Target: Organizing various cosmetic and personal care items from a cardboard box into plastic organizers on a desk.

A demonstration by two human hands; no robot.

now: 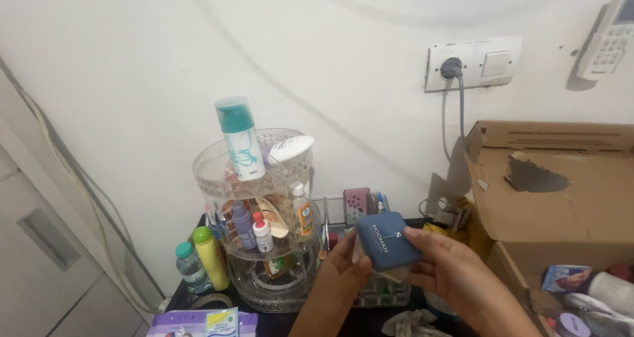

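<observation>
Hands, left hand [343, 264] and right hand [449, 271], clasp blue pouch [387, 240], its long axis tilted down-right.

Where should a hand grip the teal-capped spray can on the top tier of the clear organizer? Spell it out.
Grip the teal-capped spray can around its white body just below the cap, coming from the front left. It stands upright and rises well above the clear organizer rim, while a white tube crowds its right side and the wall lies behind.

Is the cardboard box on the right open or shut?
Open. The cardboard box has its torn flap standing up against the wall, and items lie visible inside at its lower right. Both hands hold a blue case beside it.
</observation>
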